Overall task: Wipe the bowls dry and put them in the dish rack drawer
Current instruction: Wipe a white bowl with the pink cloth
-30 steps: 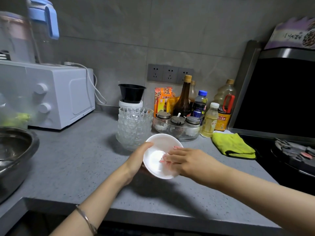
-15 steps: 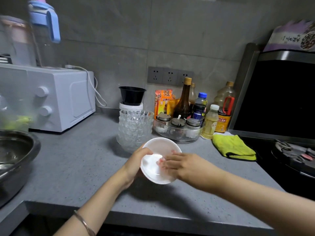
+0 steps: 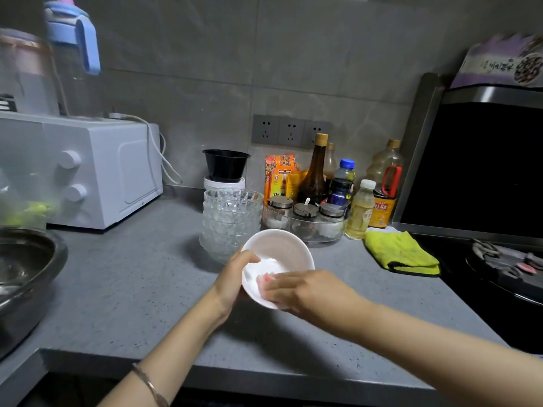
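- Two hands meet at one white bowl, which is held tilted toward the camera just above the grey counter.
- The left hand grips the bowl's left rim, thumb hooked over the edge and fingers curled underneath.
- The right hand reaches in from the right, its fingers nearly straight, and presses a white wipe against the inside of the bowl; the thumb is hidden.
- Just behind the white bowl, a stack of glass bowls stands on the counter.
- To the right of the stack, a glass dish holds lidded jars.
- A yellow cloth lies folded near the stove edge.
- A metal basin sits at far left, in front of a white oven.
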Demonstrator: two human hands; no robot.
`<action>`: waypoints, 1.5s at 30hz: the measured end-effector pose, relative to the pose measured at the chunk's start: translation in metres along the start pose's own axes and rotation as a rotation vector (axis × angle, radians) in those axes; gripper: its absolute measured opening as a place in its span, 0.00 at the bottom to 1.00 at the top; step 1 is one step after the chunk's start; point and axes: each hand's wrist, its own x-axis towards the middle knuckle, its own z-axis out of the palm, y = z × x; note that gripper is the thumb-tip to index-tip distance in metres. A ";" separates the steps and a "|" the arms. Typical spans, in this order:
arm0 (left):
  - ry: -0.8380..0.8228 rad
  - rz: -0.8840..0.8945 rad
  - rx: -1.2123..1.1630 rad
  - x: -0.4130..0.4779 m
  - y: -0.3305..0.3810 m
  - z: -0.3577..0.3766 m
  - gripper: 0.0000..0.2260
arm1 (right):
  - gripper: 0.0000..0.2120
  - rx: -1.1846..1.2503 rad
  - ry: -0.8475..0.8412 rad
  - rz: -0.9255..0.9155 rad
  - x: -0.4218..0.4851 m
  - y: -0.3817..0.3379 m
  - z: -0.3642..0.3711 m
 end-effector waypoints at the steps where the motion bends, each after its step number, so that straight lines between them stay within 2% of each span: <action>1: -0.041 -0.034 0.066 -0.001 0.003 -0.005 0.22 | 0.12 -0.099 -0.037 -0.118 -0.005 0.012 -0.002; 3: -0.138 -0.102 0.141 -0.003 0.008 -0.010 0.24 | 0.17 -0.218 -0.092 -0.260 -0.005 0.033 -0.012; 5: -0.163 -0.090 0.111 -0.002 0.009 -0.011 0.22 | 0.18 -0.298 -0.116 -0.275 0.002 0.040 -0.018; 7: -0.119 -0.023 0.036 0.001 0.007 -0.008 0.24 | 0.19 -0.349 -0.084 -0.241 0.007 0.038 -0.018; 10: -0.072 0.050 -0.099 0.002 0.000 0.004 0.29 | 0.15 -0.225 -0.010 -0.046 0.012 0.020 -0.007; 13: -0.003 0.098 -0.176 0.003 -0.006 0.015 0.21 | 0.07 -0.072 0.137 0.200 0.021 -0.004 0.001; 14: 0.020 0.100 -0.174 0.003 -0.006 0.016 0.20 | 0.04 0.012 0.127 0.246 0.022 -0.008 0.002; 16: 0.029 0.091 -0.092 0.003 -0.004 0.011 0.19 | 0.06 0.090 0.032 0.165 0.013 -0.008 0.002; 20: -0.085 -0.002 0.164 -0.005 0.009 -0.005 0.10 | 0.15 -0.202 -0.121 -0.198 -0.003 0.025 -0.016; 23: -0.109 -0.060 0.212 -0.004 0.015 -0.011 0.18 | 0.17 -0.330 -0.135 -0.247 0.006 0.028 -0.027; 26: -0.110 0.012 0.104 0.000 0.014 -0.007 0.19 | 0.19 -0.385 -0.138 -0.141 0.010 0.016 -0.019; 28: -0.104 0.055 0.000 0.000 0.010 0.001 0.19 | 0.15 -0.291 -0.166 0.020 0.016 0.003 -0.013; 31: -0.053 0.108 -0.103 0.000 0.000 0.013 0.20 | 0.12 -0.068 -0.046 0.291 0.022 -0.010 -0.002; 33: -0.005 0.108 -0.125 0.000 -0.003 0.013 0.18 | 0.10 0.023 -0.003 0.245 0.017 -0.009 0.003; 34: 0.001 0.107 -0.099 -0.001 -0.003 0.011 0.17 | 0.10 0.027 -0.052 0.169 0.011 -0.005 0.004; 37: -0.054 0.072 0.099 -0.004 0.002 0.004 0.13 | 0.14 -0.162 -0.230 -0.149 -0.004 0.021 -0.007; 39: -0.127 0.019 0.170 -0.005 0.009 0.001 0.13 | 0.15 -0.277 -0.223 -0.262 -0.005 0.033 -0.020; 42: -0.152 0.012 0.159 -0.002 0.014 0.001 0.16 | 0.16 -0.449 -0.228 -0.256 0.004 0.027 -0.032; 44: -0.127 0.050 0.095 -0.001 0.014 0.006 0.16 | 0.18 -0.458 -0.278 -0.137 0.008 0.016 -0.026; 45: -0.118 0.065 0.054 -0.002 0.013 0.009 0.16 | 0.18 -0.404 -0.250 -0.048 0.009 0.008 -0.022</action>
